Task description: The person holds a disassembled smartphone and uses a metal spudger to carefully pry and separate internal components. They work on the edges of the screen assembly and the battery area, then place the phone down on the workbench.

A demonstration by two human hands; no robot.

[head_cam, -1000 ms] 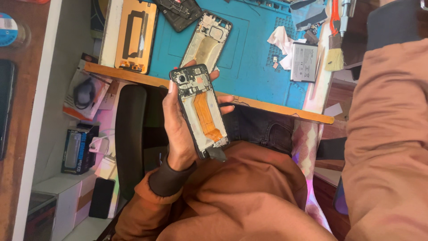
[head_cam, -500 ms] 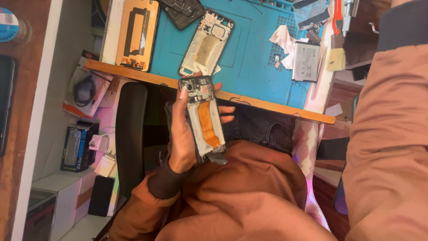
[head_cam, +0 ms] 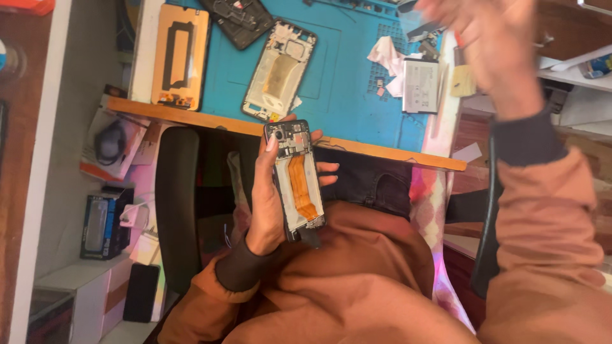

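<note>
Head view, left to right: at nine o'clock an orange-backed screen panel (head_cam: pixel 180 56) lies on the desk; at centre the left hand (head_cam: pixel 268 197) is closed around an opened phone (head_cam: pixel 296 180) with an orange flex strip, held above the lap as before. At one o'clock the right hand (head_cam: pixel 494 44), absent a moment ago, has risen blurred over the blue mat (head_cam: pixel 344 83), fingers loose, apparently holding nothing.

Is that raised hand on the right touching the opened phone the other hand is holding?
Apart. The head view shows the right hand raised over the blue mat, well clear of the opened phone.
</note>
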